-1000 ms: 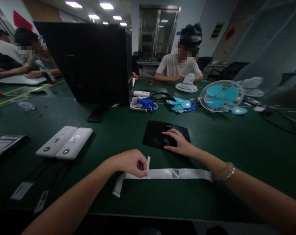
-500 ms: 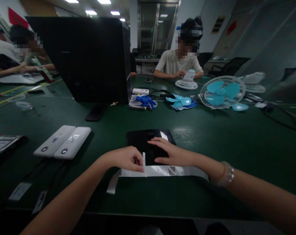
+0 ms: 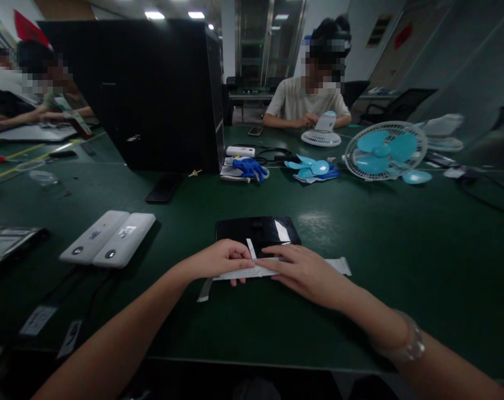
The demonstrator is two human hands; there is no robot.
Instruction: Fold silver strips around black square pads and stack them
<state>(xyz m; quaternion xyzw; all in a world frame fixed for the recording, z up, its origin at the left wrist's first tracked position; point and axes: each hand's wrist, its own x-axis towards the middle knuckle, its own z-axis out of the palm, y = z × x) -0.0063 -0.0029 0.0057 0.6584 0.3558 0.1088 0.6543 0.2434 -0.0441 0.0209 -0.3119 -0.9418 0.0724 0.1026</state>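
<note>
A glossy black flat panel point(image 3: 235, 229) lies on the green table. At its near edge runs a long silvery-white strip point(image 3: 337, 265) with a thin branch standing up from its middle and a short bent tail at the left. My left hand point(image 3: 229, 261) pinches the strip left of the branch, thumb above and fingertips showing below. Right of the branch, my right hand point(image 3: 305, 272) has its fingers on the strip, with digits above and below it. The palm covers part of the strip.
Two white power banks point(image 3: 124, 239) with cables lie left. Behind are a black computer case point(image 3: 143, 100), a phone point(image 3: 164, 188), blue gloves point(image 3: 249, 168), loose fan blades point(image 3: 308, 166) and a fan point(image 3: 385, 150). A co-worker point(image 3: 305, 105) handles a small fan opposite.
The strip and both hands have moved away from me, over the panel's near edge. My right hand has left the panel's surface and come onto the strip.
</note>
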